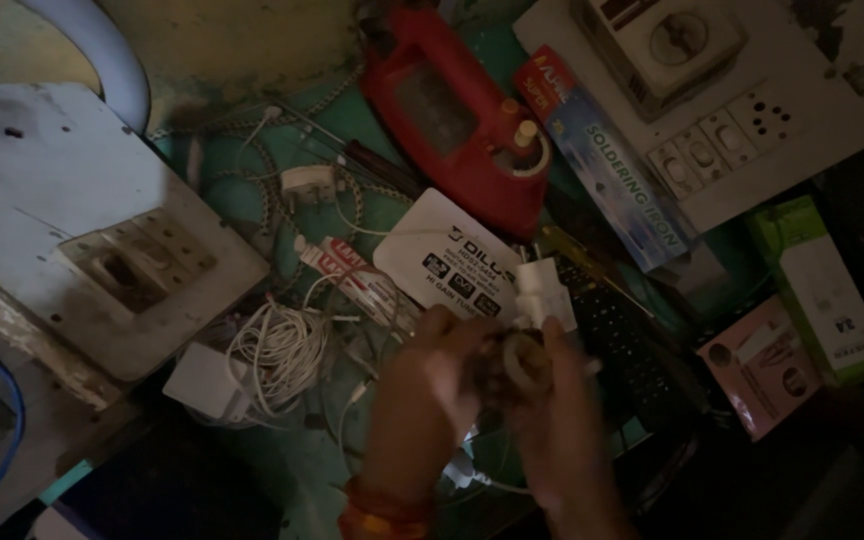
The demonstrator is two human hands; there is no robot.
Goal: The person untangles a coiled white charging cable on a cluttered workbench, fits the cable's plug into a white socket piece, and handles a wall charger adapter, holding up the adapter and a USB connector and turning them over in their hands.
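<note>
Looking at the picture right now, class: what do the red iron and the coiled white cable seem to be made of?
Red iron: probably glossy moulded plastic, given its smooth, even red shell.
Coiled white cable: likely wire in soft plastic or rubber sheathing, since it bends into loose loops.

A small white plug-like part (540, 292) is held between the left hand (427, 385) and the right hand (562, 420), both closed around it near the middle of the dim view; the blur hides how the fingers lie. An orange band (382, 510) is worn on the left wrist. Just left of the hands, a coil of white cable (277, 350) is seen on the cluttered green surface (297, 460). A white card (452, 260) lies just above the hands, and a red appliance (457, 115) behind it. A long blue box (607, 165) is set beside a white switchboard (742, 130), and a second, dirty switchboard (102, 230) is seen at the left.
</note>
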